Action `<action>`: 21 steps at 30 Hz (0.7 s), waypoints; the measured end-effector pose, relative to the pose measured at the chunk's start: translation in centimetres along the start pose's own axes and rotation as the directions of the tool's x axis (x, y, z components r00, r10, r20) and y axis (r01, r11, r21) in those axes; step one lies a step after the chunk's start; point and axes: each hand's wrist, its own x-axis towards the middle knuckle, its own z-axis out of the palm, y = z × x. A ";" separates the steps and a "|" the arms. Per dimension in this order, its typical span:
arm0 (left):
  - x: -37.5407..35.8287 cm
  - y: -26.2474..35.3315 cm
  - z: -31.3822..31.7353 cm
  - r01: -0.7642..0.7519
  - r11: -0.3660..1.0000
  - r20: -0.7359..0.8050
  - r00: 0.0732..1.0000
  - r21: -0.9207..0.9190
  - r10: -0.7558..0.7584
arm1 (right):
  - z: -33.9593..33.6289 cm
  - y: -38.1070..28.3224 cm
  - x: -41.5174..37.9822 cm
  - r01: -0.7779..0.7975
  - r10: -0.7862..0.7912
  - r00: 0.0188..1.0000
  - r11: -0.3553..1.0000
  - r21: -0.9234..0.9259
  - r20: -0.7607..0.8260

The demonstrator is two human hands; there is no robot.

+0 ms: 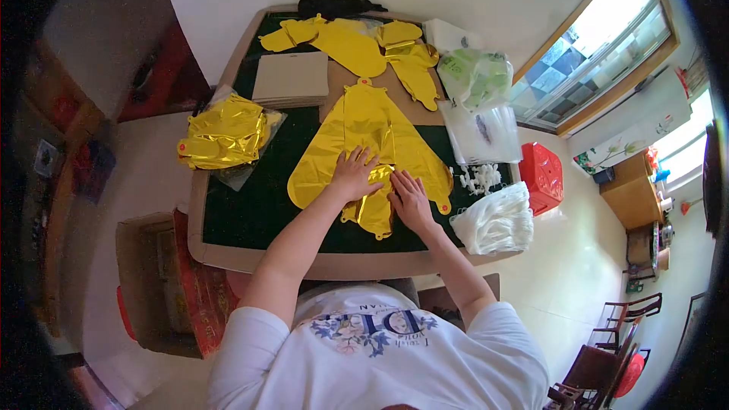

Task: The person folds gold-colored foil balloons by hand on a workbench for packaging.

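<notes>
A flat, uninflated gold foil balloon [364, 118] lies spread over the green table top, its wide sides reaching left and right and a small tab at its far end. My left hand [355, 175] rests on its middle with the fingers stretched out. Beside it, my right hand [410, 199] lies flat with fingers extended, touching the foil near a creased lower part [372, 215]. Neither hand grips anything that I can see. Behind it, more gold foil balloons [349, 45] lie at the far end of the table.
To the left are a bag of folded gold foil [224, 133] and a stack of grey cardboard [291, 77]. Clear plastic bags [482, 133], small white pieces [481, 178] and a white string bundle [495, 220] line the right side. A red stool [541, 178] and an open carton [156, 281] stand beside the table.
</notes>
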 end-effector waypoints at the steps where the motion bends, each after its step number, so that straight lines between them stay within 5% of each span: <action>1: 0.0 0.0 0.1 0.002 1.000 -0.011 1.000 -0.003 -0.002 | 0.0 -0.1 -0.2 0.012 -0.012 1.000 1.000 0.003 -0.015; 15: -0.1 0.2 -0.7 0.021 1.000 0.060 0.998 -0.003 -0.020 | -4.8 -2.3 -7.5 0.180 -0.184 0.970 0.983 0.041 0.156; 17: 0.0 0.2 -0.8 0.027 1.000 0.068 0.997 0.001 -0.027 | -5.2 -0.3 -6.2 0.130 -0.149 0.982 0.979 0.159 0.118; 18: -0.1 0.2 -0.9 0.027 1.000 0.076 0.997 -0.003 -0.026 | -5.2 0.4 -5.2 0.049 -0.042 0.996 0.994 0.101 -0.073; 19: -0.1 0.3 -0.9 0.027 1.000 0.085 0.996 -0.007 -0.026 | -5.6 1.6 -4.1 -0.062 0.041 0.987 0.989 -0.134 -0.155; 21: -0.2 0.3 -0.9 0.026 1.000 0.084 0.996 -0.003 -0.026 | -5.4 4.7 -1.6 -0.270 0.190 0.943 0.916 -0.297 -0.273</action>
